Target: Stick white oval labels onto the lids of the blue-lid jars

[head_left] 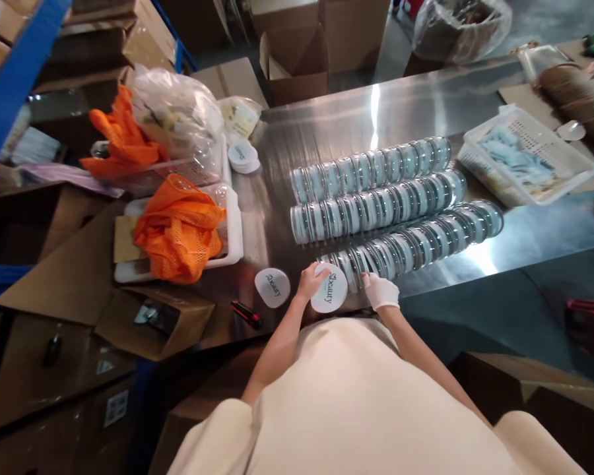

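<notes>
Pinching a printed disc [330,290] in my left hand [309,282], I risk skewing the nearest container row [416,243] if my right hand [382,291], grip unclear, nudges it.

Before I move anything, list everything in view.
Long metal bench: one, silver, centre
Round transparent containers: three rows, clear and pale blue, bench middle
Round printed discs: at least three, white, bench left and left hand
Shallow plastic trays: two, white, bench left
Crumpled mesh cloths: two, orange, at the trays
Crumpled plastic bag: one, clear, back-left tray
Slim cutter: one, red and black, front edge
Perforated plastic basket: one, white, bench right
Cardboard boxes: several, brown, around bench
Shirt: one, cream, bottom
Left hand: one, bare, holding a disc
Right hand: one, white-gloved, at the nearest row
</notes>
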`<state>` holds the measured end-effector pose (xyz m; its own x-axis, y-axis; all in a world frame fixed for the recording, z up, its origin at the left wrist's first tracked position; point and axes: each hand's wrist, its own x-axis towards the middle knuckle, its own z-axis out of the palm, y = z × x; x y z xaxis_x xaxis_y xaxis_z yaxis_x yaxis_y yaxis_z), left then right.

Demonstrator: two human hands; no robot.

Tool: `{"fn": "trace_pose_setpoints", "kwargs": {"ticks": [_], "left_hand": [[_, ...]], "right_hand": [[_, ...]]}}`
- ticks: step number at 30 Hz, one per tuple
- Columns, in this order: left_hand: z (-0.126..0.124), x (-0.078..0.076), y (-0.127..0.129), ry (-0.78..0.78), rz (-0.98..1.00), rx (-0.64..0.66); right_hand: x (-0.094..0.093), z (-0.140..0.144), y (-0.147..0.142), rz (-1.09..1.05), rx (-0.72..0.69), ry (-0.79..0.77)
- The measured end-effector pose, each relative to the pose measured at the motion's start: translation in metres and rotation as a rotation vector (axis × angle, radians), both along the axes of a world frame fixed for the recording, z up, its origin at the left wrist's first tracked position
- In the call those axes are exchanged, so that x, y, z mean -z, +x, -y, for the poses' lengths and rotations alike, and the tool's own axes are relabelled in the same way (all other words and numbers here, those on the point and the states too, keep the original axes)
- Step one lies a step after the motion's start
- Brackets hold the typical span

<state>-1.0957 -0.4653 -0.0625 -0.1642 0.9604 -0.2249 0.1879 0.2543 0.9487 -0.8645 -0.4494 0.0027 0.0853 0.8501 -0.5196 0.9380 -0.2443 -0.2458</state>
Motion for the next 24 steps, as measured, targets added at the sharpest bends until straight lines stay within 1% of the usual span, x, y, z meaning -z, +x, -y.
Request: {"fn": "trace_pose_setpoints", "kwargs": {"ticks": [1, 2, 3, 5, 7, 9, 11, 12, 14, 15, 17, 19, 20, 22, 24], "left_hand": [[-0.001, -0.002, 0.000, -0.020, 0.097, -0.037], [-0.002, -0.004, 0.001, -0.043, 0.212, -0.080], [-0.002, -0.006, 0.002, -0.059, 0.324, -0.136], [-0.002, -0.012, 0.006, -0.056, 0.484, -0.279], [0.000, -0.018, 0.013, -0.021, 0.530, -0.383], [0.007, -0.023, 0.023, 0.008, 0.521, -0.418], [0.016, -0.024, 0.034, 0.017, 0.497, -0.373], [0.021, -0.023, 0.038, 0.034, 0.472, -0.338], [0.028, -0.018, 0.045, 0.104, 0.357, -0.255], [0.029, -0.015, 0.046, 0.158, 0.254, -0.217], [0.029, -0.007, 0.047, 0.260, -0.019, -0.135], [0.025, -0.001, 0.045, 0.297, -0.287, -0.006], [0.022, 0.003, 0.044, 0.297, -0.387, 0.074], [0.018, 0.009, 0.043, 0.283, -0.498, 0.216], [0.015, 0.015, 0.042, 0.280, -0.517, 0.292]], "right_hand": [[-0.012, -0.004, 0.002, 0.075, -0.068, -0.005], [-0.023, -0.007, 0.004, 0.102, -0.102, 0.006], [-0.034, -0.010, 0.005, 0.086, -0.114, 0.023], [-0.049, -0.011, 0.005, -0.036, -0.128, 0.063], [-0.054, -0.005, 0.001, -0.241, -0.161, 0.065], [-0.050, 0.007, -0.005, -0.455, -0.148, 0.061], [-0.046, 0.020, -0.005, -0.562, -0.083, 0.118], [-0.045, 0.025, -0.001, -0.556, -0.056, 0.178], [-0.048, 0.030, 0.010, -0.433, -0.062, 0.339], [-0.051, 0.029, 0.017, -0.338, -0.092, 0.408], [-0.061, 0.024, 0.028, -0.147, -0.182, 0.473], [-0.071, 0.016, 0.033, -0.007, -0.290, 0.446], [-0.075, 0.013, 0.032, 0.037, -0.340, 0.413], [-0.084, 0.007, 0.027, 0.103, -0.413, 0.345], [-0.091, 0.001, 0.017, 0.168, -0.442, 0.283]]}}
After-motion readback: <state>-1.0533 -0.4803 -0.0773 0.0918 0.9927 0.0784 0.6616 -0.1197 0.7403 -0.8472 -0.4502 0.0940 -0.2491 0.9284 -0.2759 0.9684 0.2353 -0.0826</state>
